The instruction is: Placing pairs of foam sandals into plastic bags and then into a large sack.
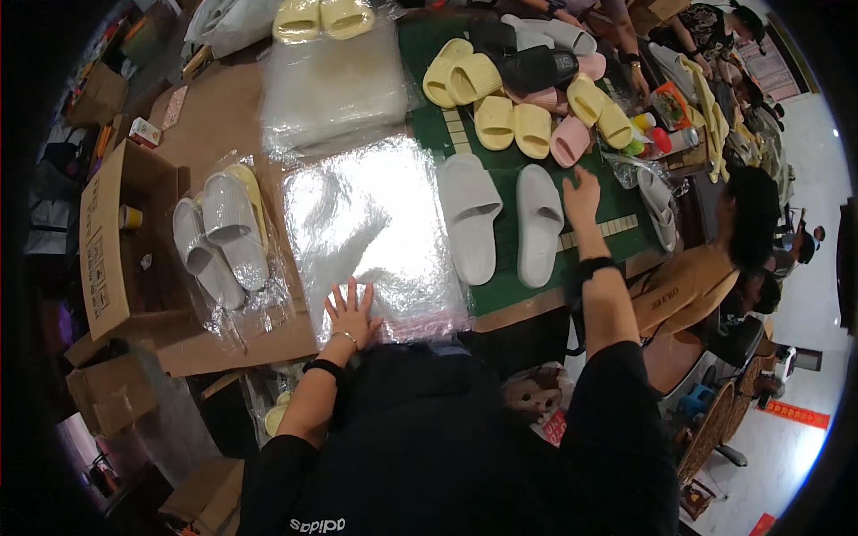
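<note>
My left hand (351, 314) lies flat with its fingers spread on the near edge of a stack of clear plastic bags (357, 214). My right hand (583, 198) is just right of a grey slipper (539, 228), thumb and fingers apart, with nothing seen between them. Left of that slipper lies a second grey slipper (472, 223), toe away from me, on the green mat (500, 304). Beyond my right hand is a pink slipper (569, 141), in front of a heap of yellow, black and pink slippers, among them a yellow slipper (533, 131).
Bagged slippers (234, 228) lie left of the bag stack, beside an open cardboard box (112, 241). Another pile of clear bags (335, 89) stands at the back. At right are a bagged grey slipper (657, 205), bottles (660, 140) and a seated person (693, 259). Other people's hands reach over the far side.
</note>
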Motion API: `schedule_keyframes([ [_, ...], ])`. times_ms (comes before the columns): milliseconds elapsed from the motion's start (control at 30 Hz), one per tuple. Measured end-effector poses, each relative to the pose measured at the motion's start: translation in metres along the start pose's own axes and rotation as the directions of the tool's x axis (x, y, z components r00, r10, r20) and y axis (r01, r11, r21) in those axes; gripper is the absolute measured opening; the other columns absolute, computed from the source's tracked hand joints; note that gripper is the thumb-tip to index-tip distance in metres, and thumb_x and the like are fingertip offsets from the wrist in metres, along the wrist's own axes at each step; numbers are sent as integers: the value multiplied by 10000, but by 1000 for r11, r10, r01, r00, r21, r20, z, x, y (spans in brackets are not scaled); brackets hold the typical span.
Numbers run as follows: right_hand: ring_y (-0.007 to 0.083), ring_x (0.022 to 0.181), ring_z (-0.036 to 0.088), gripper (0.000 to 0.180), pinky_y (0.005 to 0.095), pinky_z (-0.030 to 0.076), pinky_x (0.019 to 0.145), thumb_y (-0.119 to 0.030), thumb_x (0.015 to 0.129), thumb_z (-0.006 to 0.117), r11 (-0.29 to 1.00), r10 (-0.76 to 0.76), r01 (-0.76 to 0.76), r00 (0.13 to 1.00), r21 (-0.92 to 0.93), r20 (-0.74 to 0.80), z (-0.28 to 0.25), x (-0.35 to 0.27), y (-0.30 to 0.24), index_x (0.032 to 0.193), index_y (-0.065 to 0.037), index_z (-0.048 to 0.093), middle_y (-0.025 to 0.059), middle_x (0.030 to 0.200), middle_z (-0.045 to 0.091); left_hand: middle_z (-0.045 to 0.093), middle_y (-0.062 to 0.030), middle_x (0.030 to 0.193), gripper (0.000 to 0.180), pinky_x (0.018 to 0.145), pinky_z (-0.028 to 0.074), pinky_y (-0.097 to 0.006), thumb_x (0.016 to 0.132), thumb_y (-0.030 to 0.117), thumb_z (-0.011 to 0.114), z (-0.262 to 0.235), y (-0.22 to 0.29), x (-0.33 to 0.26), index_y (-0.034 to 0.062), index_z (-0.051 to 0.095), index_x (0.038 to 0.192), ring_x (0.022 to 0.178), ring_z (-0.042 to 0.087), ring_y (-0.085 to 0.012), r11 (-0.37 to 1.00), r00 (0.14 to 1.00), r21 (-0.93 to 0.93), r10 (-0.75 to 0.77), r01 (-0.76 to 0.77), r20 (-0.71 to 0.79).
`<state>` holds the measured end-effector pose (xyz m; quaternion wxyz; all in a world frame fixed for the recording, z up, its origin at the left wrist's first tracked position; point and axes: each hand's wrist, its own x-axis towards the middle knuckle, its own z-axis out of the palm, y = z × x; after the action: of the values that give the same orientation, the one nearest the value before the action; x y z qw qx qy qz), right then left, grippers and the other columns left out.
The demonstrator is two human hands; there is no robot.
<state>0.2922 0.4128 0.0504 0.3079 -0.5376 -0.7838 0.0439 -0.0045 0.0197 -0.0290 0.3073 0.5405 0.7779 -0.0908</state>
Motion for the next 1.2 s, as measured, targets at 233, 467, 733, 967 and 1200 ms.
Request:
schedule_keyframes([
  [233, 342, 1032, 441, 476, 411, 348, 882, -199, 673, 660, 925, 331, -378, 857, 44, 394, 36, -141, 7, 1099, -48, 509, 156, 1071, 505, -106, -150, 1440, 767, 986, -44, -609, 815, 459, 481, 3, -3, -2, 219, 47, 1400, 1277, -132, -459, 1000, 999, 13, -23, 23, 37],
  [467, 364, 1140, 324, 632, 487, 220, 964, -309, 640, 666, 953, 280, -304, 896, 17, 346, 83, -114, 13, 1176, -77, 426, 114, 1168, 445, -91, -157, 1441, 751, 994, -30, -600, 821, 468, 468, -1, 4, 3, 218, 61, 1400, 1281, -111, -460, 999, 999, 48, -22, 20, 39],
  [733, 354, 1084, 347, 586, 503, 233, 899, -443, 664, 643, 973, 181, -127, 940, -194, 290, 92, -114, -55, 984, 31, 518, 168, 1113, 450, 48, -133, 1446, 911, 1049, 67, -494, 661, 464, 680, -24, -12, -27, 215, 182, 1382, 1323, 11, -357, 990, 983, -5, 137, -139, -123],
  [967, 363, 1058, 363, 425, 509, 283, 861, -328, 712, 570, 901, 365, -285, 905, -327, 216, 93, -96, -57, 899, 52, 605, 197, 1102, 465, 270, -24, 1393, 653, 1005, 240, -448, 738, 305, 634, 1, -43, -14, 265, 324, 1312, 1271, 249, -272, 944, 905, 229, 300, -237, -301],
  [1200, 429, 1105, 362, 373, 468, 263, 954, -135, 717, 520, 951, -114, -21, 904, 308, 411, -26, -163, -46, 1050, 34, 535, 242, 1131, 477, 505, -93, 1163, 332, 905, 359, -401, 846, 176, 496, -17, -25, -4, 187, 491, 1178, 1105, 443, -249, 938, 881, -131, 245, -321, -404],
])
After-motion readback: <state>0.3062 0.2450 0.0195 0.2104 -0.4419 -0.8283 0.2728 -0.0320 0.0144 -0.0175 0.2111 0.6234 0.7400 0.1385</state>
